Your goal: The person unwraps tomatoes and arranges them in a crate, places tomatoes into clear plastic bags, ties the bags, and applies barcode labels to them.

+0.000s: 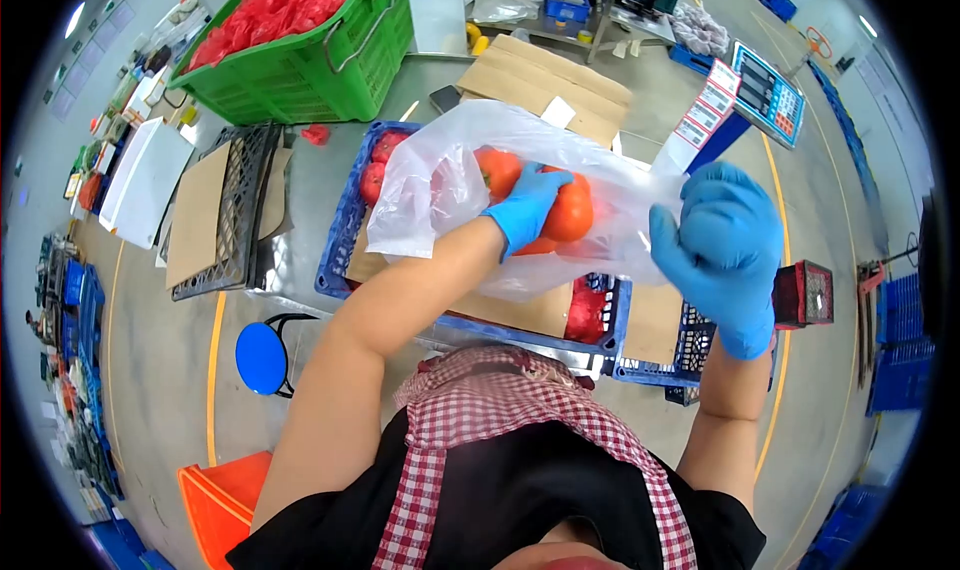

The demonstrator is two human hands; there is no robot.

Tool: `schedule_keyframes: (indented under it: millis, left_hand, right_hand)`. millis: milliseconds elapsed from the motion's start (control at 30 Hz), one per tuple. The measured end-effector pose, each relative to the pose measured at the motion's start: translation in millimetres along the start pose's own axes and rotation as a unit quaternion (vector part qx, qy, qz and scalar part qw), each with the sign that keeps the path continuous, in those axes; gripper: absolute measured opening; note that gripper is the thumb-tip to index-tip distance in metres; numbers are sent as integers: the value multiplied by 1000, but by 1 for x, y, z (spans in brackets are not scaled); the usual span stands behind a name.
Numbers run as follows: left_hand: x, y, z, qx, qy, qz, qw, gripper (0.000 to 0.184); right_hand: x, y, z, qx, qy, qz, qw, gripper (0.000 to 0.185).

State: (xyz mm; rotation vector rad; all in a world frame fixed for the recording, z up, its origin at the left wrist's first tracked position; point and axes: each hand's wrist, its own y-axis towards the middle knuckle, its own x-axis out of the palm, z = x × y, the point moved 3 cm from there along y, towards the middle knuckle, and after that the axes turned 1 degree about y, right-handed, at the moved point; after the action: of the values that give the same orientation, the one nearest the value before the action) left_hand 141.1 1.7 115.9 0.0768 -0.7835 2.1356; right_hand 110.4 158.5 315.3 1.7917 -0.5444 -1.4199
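A clear plastic bag (415, 200) lies stretched over a blue crate (340, 235), with several red-orange tomatoes inside it. My left hand (530, 205), in a blue glove, reaches in at the bag with its fingers curled over a large tomato (573, 215). Another tomato (497, 170) sits just behind those fingers. My right hand (725, 245), also gloved in blue, is closed in a fist on the bag's right end and pulls the film taut. Red net-wrapped produce (588, 310) shows in the crate's front right corner.
A green crate (350, 65) full of red bags stands at the back left. Flat cardboard (545, 85) lies behind the bag. A digital scale (765, 95) with a label strip (705, 110) is at the back right. A black crate (265, 190) and blue stool (262, 358) are left.
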Motion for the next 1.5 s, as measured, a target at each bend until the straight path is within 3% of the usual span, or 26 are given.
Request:
schedule_keyframes:
  millis: [100,167,200,233,267,367,433,500,533,567,633,667,733,800,867,900,967,1000,1067,1133,1200,1267,1300,1400,1433,1500]
  left_hand:
    - [-9,5,8,-2,58,-124,991,40]
    - [0,-63,58,102,349,-63,929,46]
    - [-18,-56,66,211,530,-77,818,47]
    - [-39,-51,73,310,680,-88,659,49]
    - [-59,-63,86,356,720,-71,592,44]
    - [-85,-96,138,187,777,84,596,40]
    - [-77,-97,169,207,741,5,638,42]
    - [-46,-120,200,187,478,44,857,46]
    - [-9,-133,208,184,431,26,883,49]
    - [3,-127,220,220,496,-23,840,49]
    - [40,-124,237,382,690,-69,610,52]
    - [77,-127,235,345,629,-94,690,55]
    - [152,-113,231,358,752,-151,533,60]
    - [184,-84,224,331,783,-191,490,63]
    - [189,-23,193,282,759,-222,543,63]
    - [190,7,173,266,754,-237,551,63]
    - [212,24,136,343,799,-289,401,60]
    - [220,23,104,406,813,-319,269,57]
    - [241,36,63,440,837,-238,221,35]
    - [262,79,18,454,814,-233,278,30]
    - [281,111,-20,359,862,-213,287,26]
    - [273,137,-62,423,790,-202,395,18]
    - [273,158,-84,438,802,-166,371,17]
    - [269,199,-129,397,784,-185,440,20]
    - [263,209,-139,349,731,-203,551,22]
    - [248,216,-159,414,683,-125,589,25]
  right_hand:
    - [-16,9,21,63,-17,6,998,37]
    - [-26,14,45,83,-30,-4,996,35]
    - [-29,16,59,86,-40,-10,995,35]
    - [-31,20,72,78,-48,-6,996,29]
    - [-36,25,86,76,-94,-40,992,24]
    - [-46,45,96,76,-99,-42,991,25]
    - [-71,69,96,63,-99,-43,992,20]
    - [-114,72,117,120,-163,16,979,25]
    - [-141,71,122,126,-181,60,974,26]
    - [-168,69,127,133,-197,103,966,27]
    - [-226,48,138,80,-260,193,943,30]
    - [-250,33,139,62,-285,210,933,32]
    - [-278,5,132,51,-310,187,931,35]
    - [-287,-23,109,61,-364,149,917,41]
    - [-298,-70,102,-5,-436,48,898,35]
    - [-289,-88,98,31,-355,16,934,28]
    - [-272,-126,89,118,-187,-27,975,16]
    - [-247,-147,92,188,-200,-17,961,27]
    - [-235,-187,106,295,-165,18,941,35]
    - [-223,-226,120,334,-184,12,924,37]
    - [-209,-269,130,381,-163,-17,910,33]
    - [-180,-319,135,384,-207,-94,895,31]
    - [-172,-332,134,374,-217,-100,896,30]
    - [-150,-377,134,364,-229,-149,891,29]
    - [-141,-389,131,355,-223,-168,892,28]
    - [-124,-401,120,345,-197,-194,897,23]
